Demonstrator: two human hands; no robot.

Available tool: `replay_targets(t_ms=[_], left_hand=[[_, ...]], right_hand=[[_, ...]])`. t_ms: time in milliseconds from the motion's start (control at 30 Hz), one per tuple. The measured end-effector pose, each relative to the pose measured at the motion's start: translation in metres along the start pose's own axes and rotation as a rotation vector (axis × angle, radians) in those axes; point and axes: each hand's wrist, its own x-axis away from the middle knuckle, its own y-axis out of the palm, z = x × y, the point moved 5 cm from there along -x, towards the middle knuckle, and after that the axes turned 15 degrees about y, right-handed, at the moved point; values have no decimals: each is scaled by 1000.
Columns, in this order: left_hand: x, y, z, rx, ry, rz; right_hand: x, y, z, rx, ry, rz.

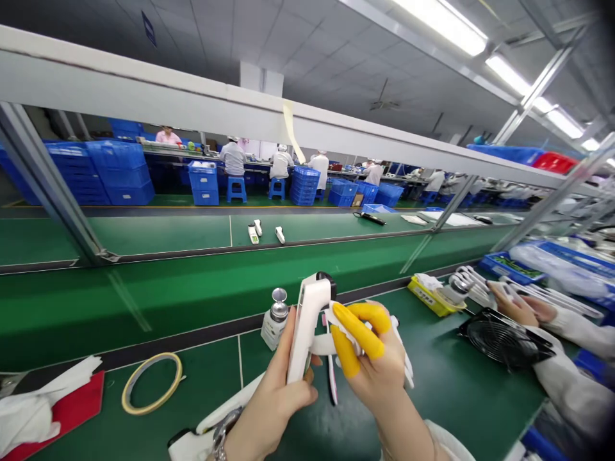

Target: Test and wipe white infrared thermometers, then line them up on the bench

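At an assembly-line desk, seen from the head camera, a worker holds a white handheld device upright in front of the chest, its long axis running nearly vertical with a slight lean to the right, its dark-tipped head above the fingers and its lower end buried in the left hand. The left fingers are closed around the device's lower body from the left, thumb pressed to its near face. The right hand, forefinger and thumb capped in yellow finger cots, is closed on a white cloth or part that touches the device's right side, so both hands meet at the device and neither has to reach. Both wrists rise from the bottom edge, palms turned inward (the right forearm in a white sleeve). Just beyond the left fingers stands a small bottle with a metal cap; well to their left lies a ring of tape. To the right of the right fingers, apart, sit a black fan and a co-worker's hand.
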Motion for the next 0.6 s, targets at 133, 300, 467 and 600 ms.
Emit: replay_targets(t_ms=[133, 300, 467, 600], left_hand=[[4, 5, -4, -115, -29, 38], [6, 11, -10, -118, -9, -2], [10, 11, -20, -180, -56, -22], [6, 15, -21, -150, -29, -59]], right_hand=[[6, -1, 4, 80, -7, 53], [16, 3, -7, 33, -81, -124], [7, -14, -2, 172, 4, 68], [11, -14, -3, 130, -32, -31]])
